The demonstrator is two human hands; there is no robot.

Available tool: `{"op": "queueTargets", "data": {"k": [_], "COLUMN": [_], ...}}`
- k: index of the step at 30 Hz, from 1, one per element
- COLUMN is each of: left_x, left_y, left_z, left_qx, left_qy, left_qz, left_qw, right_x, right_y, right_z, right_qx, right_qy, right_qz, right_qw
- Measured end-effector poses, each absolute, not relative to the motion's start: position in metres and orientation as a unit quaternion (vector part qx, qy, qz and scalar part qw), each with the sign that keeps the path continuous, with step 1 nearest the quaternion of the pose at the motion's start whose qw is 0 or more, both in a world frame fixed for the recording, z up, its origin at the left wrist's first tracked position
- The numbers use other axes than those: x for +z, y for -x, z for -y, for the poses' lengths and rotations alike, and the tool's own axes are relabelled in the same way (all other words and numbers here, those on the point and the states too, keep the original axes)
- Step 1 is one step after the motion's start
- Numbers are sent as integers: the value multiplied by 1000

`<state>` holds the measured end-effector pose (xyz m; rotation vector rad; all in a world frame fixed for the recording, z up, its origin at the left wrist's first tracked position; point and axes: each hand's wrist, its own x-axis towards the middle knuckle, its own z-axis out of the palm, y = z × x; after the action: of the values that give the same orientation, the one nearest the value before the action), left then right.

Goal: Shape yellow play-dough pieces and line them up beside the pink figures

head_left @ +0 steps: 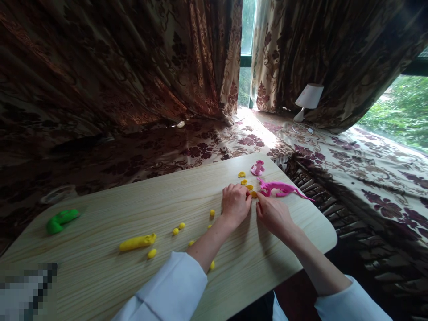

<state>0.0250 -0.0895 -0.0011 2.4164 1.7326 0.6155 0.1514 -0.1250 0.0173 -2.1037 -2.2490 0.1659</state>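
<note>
My left hand [236, 203] and my right hand [274, 215] meet over the right part of the table. Their fingertips pinch opposite sides of a small flattened yellow clay piece [253, 194]. Just beyond it, several more yellow clay bits [241, 174] lie in a line. A long, thin pink clay piece [279, 188] with a tapered end is beside my right hand. Farther back stands a pink clay shape [257, 167] like a spool. Small yellow clay balls [212, 212] are scattered to the left, some partly hidden by my left arm.
A yellow clay roll [137, 242] and a curved green clay piece [62, 220] lie on the wooden table [110, 214] at left. A blurred object [25, 290] fills the lower left corner. Beyond are a white lamp [308, 98], floral cloth and curtains.
</note>
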Motion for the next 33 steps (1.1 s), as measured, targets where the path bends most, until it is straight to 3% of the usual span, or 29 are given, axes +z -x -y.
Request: {"op": "queueTargets", "data": {"k": [14,33], "left_x": [0,3], "left_y": [-31,-25], "left_z": [101,102], "left_qx": [236,216], "left_qy": [-778,-781], "left_qz": [-579,-582], "left_qw": [53,69], "right_x": [1,9], "right_y": [-139,-147], "right_z": [118,146], "right_qx": [8,43], "right_qy": [744,688], "right_qz": [663,712], "right_qw": [87,129]}}
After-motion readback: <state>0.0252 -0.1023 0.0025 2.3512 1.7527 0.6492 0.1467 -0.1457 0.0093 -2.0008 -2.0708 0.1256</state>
